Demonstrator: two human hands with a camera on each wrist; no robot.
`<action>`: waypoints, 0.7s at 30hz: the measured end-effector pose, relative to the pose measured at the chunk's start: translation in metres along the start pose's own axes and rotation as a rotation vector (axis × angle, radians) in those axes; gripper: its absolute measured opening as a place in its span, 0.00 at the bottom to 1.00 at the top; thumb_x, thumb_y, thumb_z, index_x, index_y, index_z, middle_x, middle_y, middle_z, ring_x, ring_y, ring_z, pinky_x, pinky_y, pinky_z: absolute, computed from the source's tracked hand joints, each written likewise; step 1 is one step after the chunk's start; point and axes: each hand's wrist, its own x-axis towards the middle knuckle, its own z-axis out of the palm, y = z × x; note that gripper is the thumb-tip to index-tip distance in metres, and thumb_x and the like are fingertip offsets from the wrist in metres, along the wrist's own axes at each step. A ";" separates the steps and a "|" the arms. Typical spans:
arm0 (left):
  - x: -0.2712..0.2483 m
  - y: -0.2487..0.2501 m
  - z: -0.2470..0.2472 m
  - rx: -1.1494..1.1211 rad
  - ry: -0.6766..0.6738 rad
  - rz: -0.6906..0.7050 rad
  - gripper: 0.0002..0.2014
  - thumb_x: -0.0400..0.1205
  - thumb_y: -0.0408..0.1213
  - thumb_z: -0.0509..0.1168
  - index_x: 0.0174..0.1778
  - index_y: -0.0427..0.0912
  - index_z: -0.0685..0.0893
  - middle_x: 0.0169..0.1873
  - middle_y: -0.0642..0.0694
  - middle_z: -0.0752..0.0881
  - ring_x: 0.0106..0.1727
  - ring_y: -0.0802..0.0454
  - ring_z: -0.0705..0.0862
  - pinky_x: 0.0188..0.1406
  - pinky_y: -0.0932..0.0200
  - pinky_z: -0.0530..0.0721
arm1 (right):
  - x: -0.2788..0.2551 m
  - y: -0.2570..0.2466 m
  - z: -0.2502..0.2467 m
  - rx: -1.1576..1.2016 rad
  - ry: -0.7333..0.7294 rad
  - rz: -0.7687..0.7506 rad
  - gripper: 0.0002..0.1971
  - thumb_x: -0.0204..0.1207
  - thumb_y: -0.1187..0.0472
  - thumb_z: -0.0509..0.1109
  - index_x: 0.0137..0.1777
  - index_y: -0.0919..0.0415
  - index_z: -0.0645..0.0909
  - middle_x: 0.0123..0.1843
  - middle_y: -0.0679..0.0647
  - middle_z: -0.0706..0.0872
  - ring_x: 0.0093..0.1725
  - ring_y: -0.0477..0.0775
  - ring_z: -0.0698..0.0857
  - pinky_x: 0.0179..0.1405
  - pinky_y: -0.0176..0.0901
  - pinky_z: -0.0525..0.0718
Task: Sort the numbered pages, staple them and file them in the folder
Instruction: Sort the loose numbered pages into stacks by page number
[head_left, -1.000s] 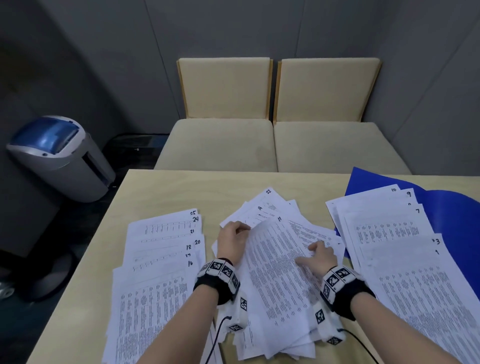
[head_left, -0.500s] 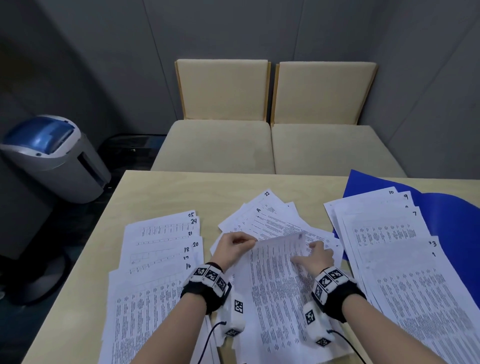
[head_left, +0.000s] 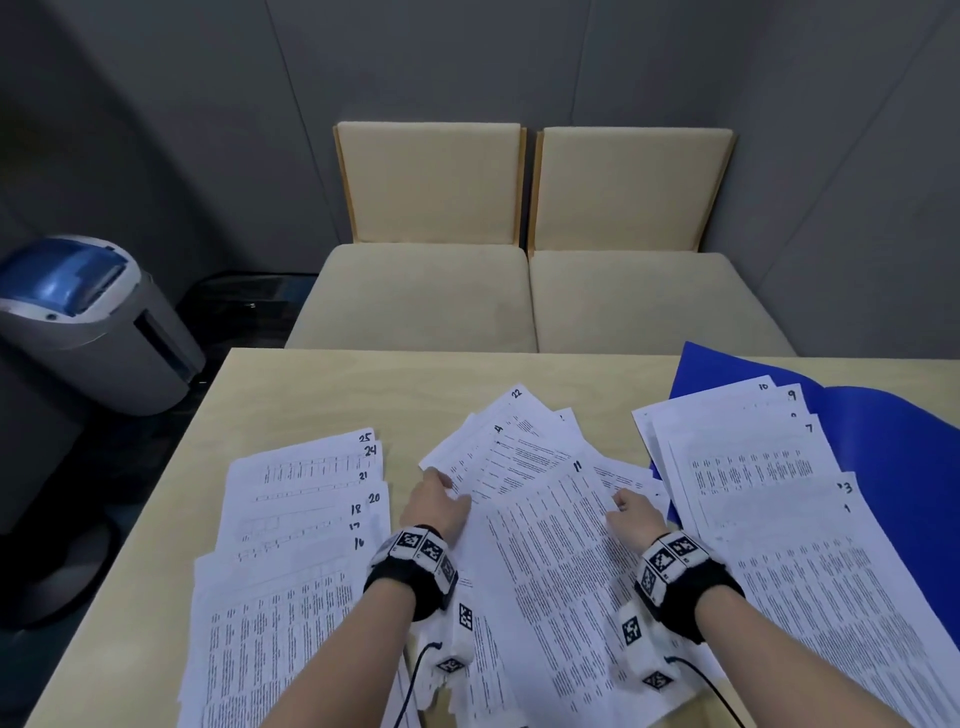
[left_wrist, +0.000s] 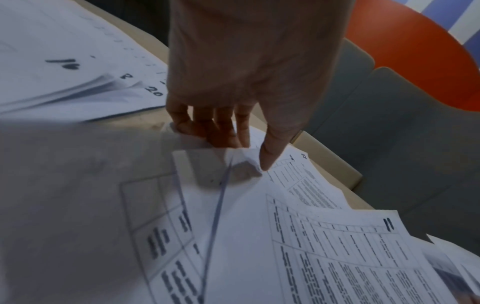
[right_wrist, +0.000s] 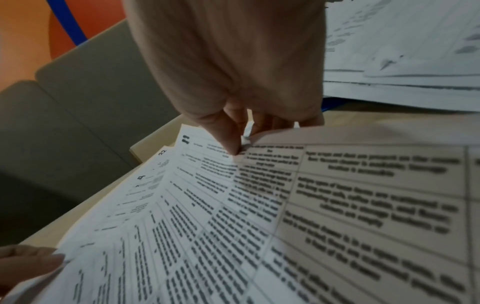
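Observation:
Three groups of numbered pages lie on the table (head_left: 332, 384). The left pile (head_left: 291, 545) shows 25 down to 16. The right pile (head_left: 779, 519) shows 10, 9, 7, 3 and 1 and overlaps the open blue folder (head_left: 893, 447). The loose middle pile (head_left: 519, 447) shows 22 and 4, with page 11 (head_left: 561, 561) on top. My left hand (head_left: 441, 488) pinches the left edge of middle-pile sheets (left_wrist: 233, 162), thumb on top and fingers underneath. My right hand (head_left: 621, 506) pinches the right edge of page 11 (right_wrist: 207, 185), thumb pressed on the print.
Two beige cushioned seats (head_left: 519, 296) stand beyond the table's far edge. A grey bin with a blue lid (head_left: 88, 322) sits on the floor at the left. Bare tabletop shows along the far side. No stapler is in view.
The top sheet's far edge curled up toward me half a second ago and now lies flat again. My left hand has slid a little left and nearer along the pile's edge.

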 end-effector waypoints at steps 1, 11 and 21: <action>-0.002 0.001 0.000 0.014 -0.008 0.007 0.10 0.75 0.45 0.66 0.49 0.49 0.76 0.45 0.49 0.84 0.47 0.46 0.85 0.50 0.53 0.84 | 0.000 0.000 0.000 0.001 -0.010 0.006 0.14 0.76 0.72 0.57 0.32 0.58 0.59 0.33 0.54 0.67 0.30 0.54 0.64 0.30 0.46 0.56; 0.002 0.026 -0.058 -0.054 -0.074 0.314 0.05 0.81 0.40 0.66 0.42 0.44 0.82 0.35 0.48 0.84 0.36 0.50 0.81 0.36 0.58 0.81 | -0.021 -0.023 -0.026 0.236 -0.272 -0.223 0.06 0.80 0.70 0.60 0.43 0.61 0.72 0.39 0.54 0.78 0.38 0.54 0.77 0.37 0.41 0.71; 0.026 0.006 -0.128 0.284 0.032 0.252 0.26 0.85 0.44 0.60 0.78 0.40 0.65 0.71 0.36 0.75 0.68 0.39 0.77 0.67 0.46 0.77 | -0.027 -0.050 0.020 0.072 -0.149 -0.227 0.10 0.79 0.71 0.54 0.44 0.55 0.70 0.44 0.50 0.73 0.38 0.52 0.73 0.46 0.40 0.65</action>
